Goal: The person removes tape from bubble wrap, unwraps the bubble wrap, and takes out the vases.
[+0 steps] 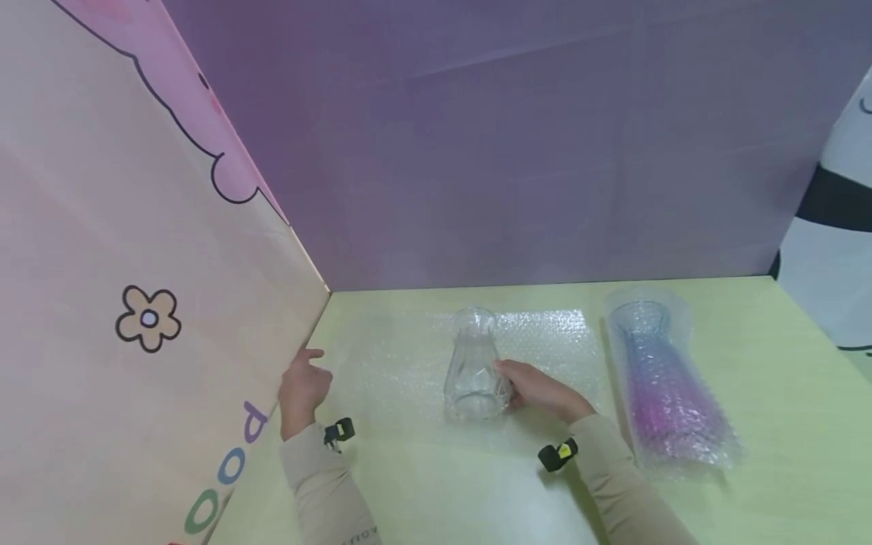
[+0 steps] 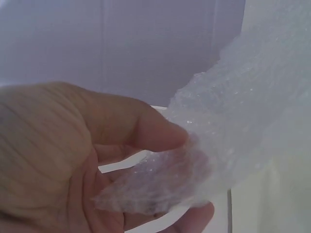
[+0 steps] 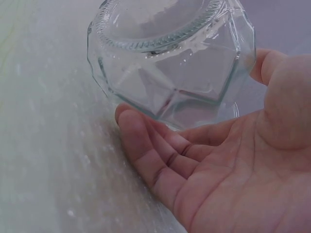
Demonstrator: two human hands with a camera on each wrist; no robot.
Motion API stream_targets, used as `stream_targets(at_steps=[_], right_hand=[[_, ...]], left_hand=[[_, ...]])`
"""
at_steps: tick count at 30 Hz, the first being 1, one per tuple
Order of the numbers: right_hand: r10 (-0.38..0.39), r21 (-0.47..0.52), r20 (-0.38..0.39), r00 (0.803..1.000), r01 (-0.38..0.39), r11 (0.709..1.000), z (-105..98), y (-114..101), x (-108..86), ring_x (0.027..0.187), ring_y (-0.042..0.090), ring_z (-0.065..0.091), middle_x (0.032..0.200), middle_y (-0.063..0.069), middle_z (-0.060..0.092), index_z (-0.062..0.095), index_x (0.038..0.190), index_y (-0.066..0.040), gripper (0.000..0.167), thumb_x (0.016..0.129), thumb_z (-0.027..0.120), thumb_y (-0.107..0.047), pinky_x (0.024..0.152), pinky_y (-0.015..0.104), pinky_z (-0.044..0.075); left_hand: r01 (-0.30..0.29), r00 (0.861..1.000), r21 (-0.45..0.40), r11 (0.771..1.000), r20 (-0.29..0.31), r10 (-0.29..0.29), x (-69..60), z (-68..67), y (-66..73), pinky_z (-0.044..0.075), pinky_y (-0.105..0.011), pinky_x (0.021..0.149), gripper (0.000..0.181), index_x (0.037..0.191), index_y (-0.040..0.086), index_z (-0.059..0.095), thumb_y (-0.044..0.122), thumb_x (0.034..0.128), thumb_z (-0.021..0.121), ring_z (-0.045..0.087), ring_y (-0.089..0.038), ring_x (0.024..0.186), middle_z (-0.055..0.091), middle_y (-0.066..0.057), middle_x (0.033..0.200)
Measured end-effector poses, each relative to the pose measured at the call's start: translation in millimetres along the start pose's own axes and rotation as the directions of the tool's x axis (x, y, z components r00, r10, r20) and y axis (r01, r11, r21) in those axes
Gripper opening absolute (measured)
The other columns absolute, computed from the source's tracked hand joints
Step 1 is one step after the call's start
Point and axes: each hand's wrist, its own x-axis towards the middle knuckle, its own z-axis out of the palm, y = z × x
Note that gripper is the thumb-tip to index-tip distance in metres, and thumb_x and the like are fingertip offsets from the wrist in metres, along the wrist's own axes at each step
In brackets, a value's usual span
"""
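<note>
A clear glass vase (image 1: 474,378) with a faceted body lies on its side on a sheet of bubble wrap (image 1: 545,333), its base toward me. My right hand (image 1: 541,390) grips the vase low on its right side; the right wrist view shows the fingers (image 3: 141,141) under the glass and the thumb on the far side. At the left, my left hand (image 1: 304,384) pinches a corner of the bubble wrap. In the left wrist view, the thumb (image 2: 163,133) presses on that raised corner, and the fingers behind it are partly veiled by the plastic.
To the right lies another vase (image 1: 671,386), tinted blue to pink and wrapped in bubble wrap. A printed white panel (image 1: 150,318) borders the table (image 1: 477,499) on the left, close to my left hand. A purple panel (image 1: 511,151) stands behind.
</note>
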Motion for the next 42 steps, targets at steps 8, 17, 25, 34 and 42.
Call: stream_targets(at_steps=[8,17,25,34,42], right_hand=[[-0.013,0.044,0.027,1.000,0.011,0.999,3,-1,-1.0,0.105,0.021,0.067,0.125,0.016,0.066,0.049,0.143,0.001,0.063,0.111,0.027,-0.049,0.091,0.037,0.060],[-0.005,0.090,0.026,1.000,0.003,0.996,1,4,2.1,0.102,0.021,0.068,0.124,0.016,0.065,0.049,0.143,0.001,0.064,0.110,0.030,-0.050,0.087,0.036,0.060],[-0.004,0.097,0.011,1.000,0.002,0.995,1,6,3.3,0.101,0.021,0.067,0.122,0.015,0.065,0.050,0.141,0.001,0.063,0.110,0.033,-0.051,0.086,0.036,0.060],[0.003,0.092,-0.011,1.000,-0.002,0.996,4,4,2.7,0.103,0.022,0.069,0.123,0.015,0.065,0.050,0.140,0.000,0.061,0.110,0.032,-0.050,0.088,0.037,0.061],[0.026,0.091,-0.030,0.999,-0.023,0.996,3,2,2.4,0.105,0.023,0.069,0.125,0.015,0.065,0.051,0.139,-0.001,0.064,0.108,0.035,-0.054,0.091,0.038,0.061]], left_hand=[[0.009,1.000,-0.027,1.000,-0.014,-0.009,1.3,3.7,-3.1,0.050,-0.060,0.098,0.057,0.145,0.004,0.049,0.006,0.0882,0.052,0.057,-0.045,0.123,0.058,-0.028,0.138],[-0.228,0.967,-0.130,0.965,-0.148,0.208,5.9,27.2,30.0,0.043,-0.060,0.111,0.050,0.141,0.002,0.053,0.009,0.0928,0.066,0.049,-0.044,0.133,0.053,-0.025,0.141],[-0.395,0.915,-0.056,0.917,0.062,0.398,1.0,58.9,62.3,0.053,-0.056,0.102,0.044,0.138,0.009,0.060,0.020,0.0962,0.068,0.062,-0.039,0.123,0.066,-0.021,0.133],[-0.327,0.917,0.011,0.945,0.244,0.315,4.9,87.3,57.9,0.044,-0.065,0.109,0.052,0.141,0.014,0.059,0.027,0.0924,0.072,0.050,-0.046,0.136,0.051,-0.020,0.151],[-0.319,0.911,0.114,0.941,0.312,0.271,5.2,98.0,57.3,0.024,-0.085,0.109,0.066,0.145,0.016,0.057,0.032,0.0849,0.079,0.037,-0.052,0.140,0.046,-0.022,0.151]])
